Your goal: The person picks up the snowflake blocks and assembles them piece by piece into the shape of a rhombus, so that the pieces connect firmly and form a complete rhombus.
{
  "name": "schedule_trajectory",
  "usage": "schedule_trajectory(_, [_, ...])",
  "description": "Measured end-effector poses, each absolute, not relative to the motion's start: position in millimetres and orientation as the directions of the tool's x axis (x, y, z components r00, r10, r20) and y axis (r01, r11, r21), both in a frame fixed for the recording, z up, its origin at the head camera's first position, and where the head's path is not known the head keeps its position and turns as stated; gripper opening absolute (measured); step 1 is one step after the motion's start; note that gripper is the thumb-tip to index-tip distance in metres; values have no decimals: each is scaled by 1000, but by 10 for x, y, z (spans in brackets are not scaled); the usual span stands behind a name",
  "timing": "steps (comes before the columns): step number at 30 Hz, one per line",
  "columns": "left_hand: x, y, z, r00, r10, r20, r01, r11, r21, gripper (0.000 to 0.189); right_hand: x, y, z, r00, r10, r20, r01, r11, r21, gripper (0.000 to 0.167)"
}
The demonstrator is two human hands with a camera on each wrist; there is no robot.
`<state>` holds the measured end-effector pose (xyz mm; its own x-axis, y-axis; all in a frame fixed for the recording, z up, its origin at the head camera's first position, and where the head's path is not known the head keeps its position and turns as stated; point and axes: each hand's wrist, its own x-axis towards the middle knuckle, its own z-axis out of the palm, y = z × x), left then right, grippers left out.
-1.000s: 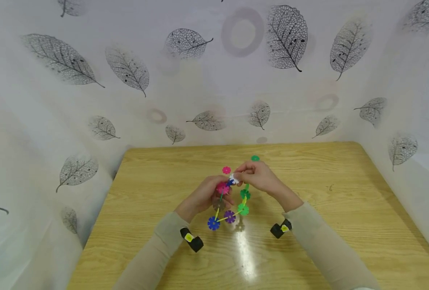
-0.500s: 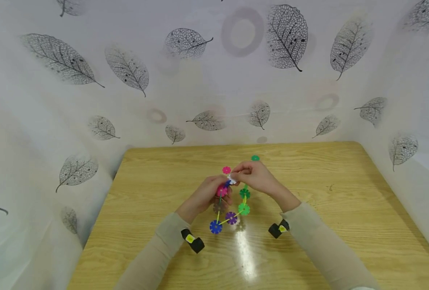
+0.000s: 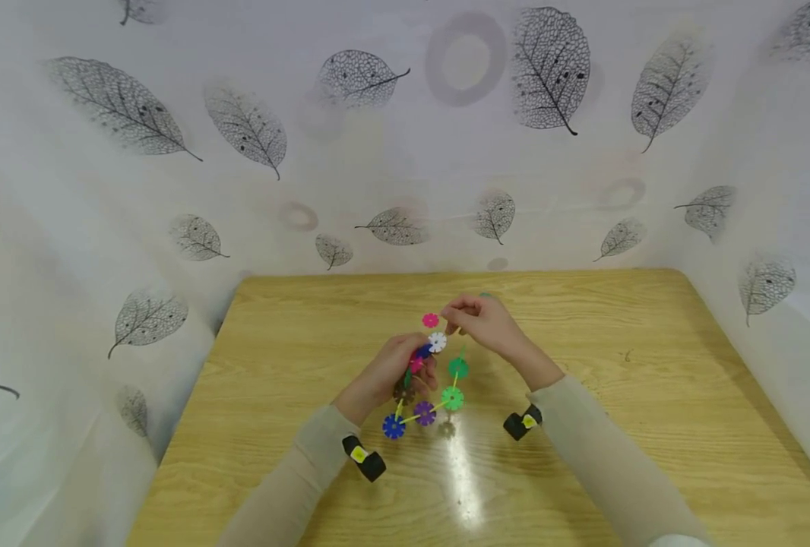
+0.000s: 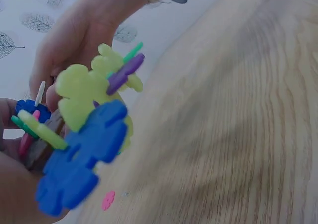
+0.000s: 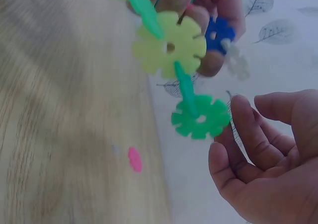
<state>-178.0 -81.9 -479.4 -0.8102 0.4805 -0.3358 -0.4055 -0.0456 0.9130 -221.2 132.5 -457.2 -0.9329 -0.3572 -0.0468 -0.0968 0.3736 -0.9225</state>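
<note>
A chain of slotted, flower-shaped plastic discs hangs from my left hand [image 3: 387, 372], whose thumb and fingers grip it near the pink and brown discs [image 3: 403, 393]. A white disc [image 3: 437, 342] is slotted to a dark blue one at the upper end, just beyond the left thumb. Lower down come a blue disc [image 4: 82, 159], a purple disc [image 3: 425, 413] and yellow-green discs [image 5: 170, 46]. A green disc [image 5: 200, 117] ends the other side. My right hand [image 3: 490, 327] is beside that end, fingers loosely bent and holding nothing, its fingertips close to the green disc in the right wrist view.
A loose pink disc [image 3: 430, 320] lies on the wooden table [image 3: 295, 327] beyond the hands. Another green disc [image 3: 485, 295] shows partly behind the right hand. Leaf-patterned sheeting [image 3: 391, 167] surrounds the table at the back and sides.
My right hand has let go of the white disc and drawn slightly away, opening a gap. The white disc stays on the chain, which has shifted a little left.
</note>
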Motion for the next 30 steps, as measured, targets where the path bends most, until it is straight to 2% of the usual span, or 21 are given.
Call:
schedule_trajectory(10, [-1759,-865,-4806,-826,449,-339,-392,-26,920,43,-2483,1285,-4926,-952,-304,-39,-103,437,-894,24])
schedule_trajectory(18, [-1751,-898,-4810,-838,417,-353,-398,-25,917,38,-2650,1242,-5204,-937,-347,-43,-147,502,-852,31])
schedule_trajectory(30, [-1738,-909,-4826,-827,421,-371,-399,23,917,37,-2762,1128,-5390,-938,-342,-54,-166,582,-796,41])
